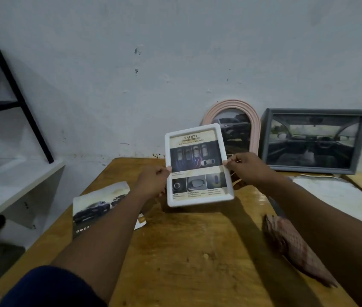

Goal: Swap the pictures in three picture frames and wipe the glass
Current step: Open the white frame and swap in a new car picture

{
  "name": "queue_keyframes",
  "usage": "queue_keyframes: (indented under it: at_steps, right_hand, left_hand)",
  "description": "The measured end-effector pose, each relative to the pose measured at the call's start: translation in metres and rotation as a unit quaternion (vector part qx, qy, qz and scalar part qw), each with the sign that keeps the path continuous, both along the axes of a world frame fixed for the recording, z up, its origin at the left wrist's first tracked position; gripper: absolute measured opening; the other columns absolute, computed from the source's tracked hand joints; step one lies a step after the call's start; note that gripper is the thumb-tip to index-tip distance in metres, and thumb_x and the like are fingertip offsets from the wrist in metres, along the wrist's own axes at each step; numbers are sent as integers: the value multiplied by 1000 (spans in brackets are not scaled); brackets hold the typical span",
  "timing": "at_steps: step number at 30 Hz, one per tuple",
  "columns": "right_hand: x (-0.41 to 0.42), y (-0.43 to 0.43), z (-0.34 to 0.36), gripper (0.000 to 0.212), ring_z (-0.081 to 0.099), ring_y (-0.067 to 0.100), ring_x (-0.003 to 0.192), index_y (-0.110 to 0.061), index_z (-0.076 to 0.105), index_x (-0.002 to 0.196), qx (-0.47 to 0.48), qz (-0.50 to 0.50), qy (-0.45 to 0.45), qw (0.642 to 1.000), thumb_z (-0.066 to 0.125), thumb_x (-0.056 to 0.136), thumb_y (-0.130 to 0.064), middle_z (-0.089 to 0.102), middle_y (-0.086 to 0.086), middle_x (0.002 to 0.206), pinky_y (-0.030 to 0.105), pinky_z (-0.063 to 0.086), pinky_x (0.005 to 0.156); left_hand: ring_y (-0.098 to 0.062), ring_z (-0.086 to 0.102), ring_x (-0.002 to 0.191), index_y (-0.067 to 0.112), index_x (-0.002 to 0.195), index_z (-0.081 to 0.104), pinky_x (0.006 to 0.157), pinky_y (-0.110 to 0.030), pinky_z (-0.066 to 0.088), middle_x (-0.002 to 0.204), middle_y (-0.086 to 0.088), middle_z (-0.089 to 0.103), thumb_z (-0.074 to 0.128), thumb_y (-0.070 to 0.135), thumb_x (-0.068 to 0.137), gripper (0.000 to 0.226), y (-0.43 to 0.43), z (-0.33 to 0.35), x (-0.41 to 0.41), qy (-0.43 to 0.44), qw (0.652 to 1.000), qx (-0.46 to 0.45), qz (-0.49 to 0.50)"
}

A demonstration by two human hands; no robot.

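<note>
Held item: white frame (197, 165), off the table (197, 251), carried between both hands.
Left grip: left hand (153, 180) grasps the frame's left edge at about mid-height, fingers curled behind it, thumb at the front rim.
Right grip: right hand (246, 167) pinches the right edge, slightly higher than the left grip.
Risk, slip: both holds sit on narrow rims with no support beneath the frame. If either pinch loosens, the lower edge probably swings down onto the table.
Risk, smearing: the thumbs lie close to the glass. Any creep inward would likely leave prints and call for more wiping.
Risk, collision: the pink arched frame (231, 103) stands just beyond the right grip, and the grey frame (315, 140) is further right of it. Both lean on the wall, so a forward push could topple them.
Facing: glass and printed page face the person, with the "SAFETY" heading at the far end.
Long axis: runs from below the grips up and away toward the wall, with the top leaning a little left.
Below the grips: brochure (100, 204) under the left forearm, cloth (295, 247) under the right.
</note>
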State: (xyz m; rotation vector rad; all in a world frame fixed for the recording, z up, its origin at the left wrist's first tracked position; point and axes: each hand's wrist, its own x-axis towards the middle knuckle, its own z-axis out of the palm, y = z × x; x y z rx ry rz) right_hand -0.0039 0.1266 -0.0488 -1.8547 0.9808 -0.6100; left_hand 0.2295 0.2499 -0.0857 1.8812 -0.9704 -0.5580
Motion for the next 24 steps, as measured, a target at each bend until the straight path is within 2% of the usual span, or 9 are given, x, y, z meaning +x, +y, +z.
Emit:
queue_keyframes:
  at_steps: [3,6,12,14,16,18,20,24]
  right_hand:
    - [-32,7,8,26,74,30,82,-2,64,104,22,2,-5,1000,54,102,-26,72,17,96,39,61,68]
    - [-57,11,13,26,73,31,84,1,62,105,47,-1,11,999,54,102,-23,71,19,98,37,60,65]
    - [-72,17,12,28,72,31,86,2,61,108,35,-19,8,999,55,100,-24,70,19,101,39,61,67]
    - [-69,17,21,29,72,30,81,4,62,104,17,-21,-11,1000,59,99,-25,69,22,100,37,60,63]
    - [-62,17,33,27,73,29,73,1,62,98,-9,-19,-15,1000,64,96,-26,70,23,96,34,57,58]
    - [-52,20,44,24,73,25,66,-2,63,95,-32,-13,-3,999,67,94,-26,71,19,88,31,57,55]
    - [-41,25,50,25,70,22,58,-2,65,95,-49,-1,15,999,68,94,-27,71,16,81,28,55,51]
    - [-15,36,46,32,68,19,58,-1,68,95,-31,46,10,998,64,96,-33,69,12,75,26,53,52]
  left_hand:
    - [-22,68,71,16,101,69,60,-30,57,87,-8,75,49,42,106,34,2,4,-25,-10,999,31,-41]
    - [-18,65,67,15,101,68,54,-24,54,87,-6,74,48,41,106,33,1,0,-47,26,997,48,-60]
    - [-22,58,61,13,102,70,54,-32,49,85,-15,74,52,39,105,32,-6,-14,-66,82,993,64,-57]
    - [-23,56,64,13,104,69,56,-33,47,86,-18,72,52,41,104,33,-9,-16,-69,99,991,64,-57]
    - [-21,54,65,12,105,67,56,-33,46,81,-13,66,50,48,103,39,-14,-12,-73,117,991,48,-43]
    - [-20,58,72,14,106,65,61,-34,51,87,-9,65,45,54,103,44,-21,-5,-74,92,994,35,-39]
    - [-20,64,85,17,114,63,69,-38,58,102,-4,66,37,57,104,49,-27,5,-76,68,996,20,-54]
    - [-27,66,100,20,134,57,76,-39,58,121,-4,65,27,59,105,57,-31,29,-79,104,993,-10,-60]
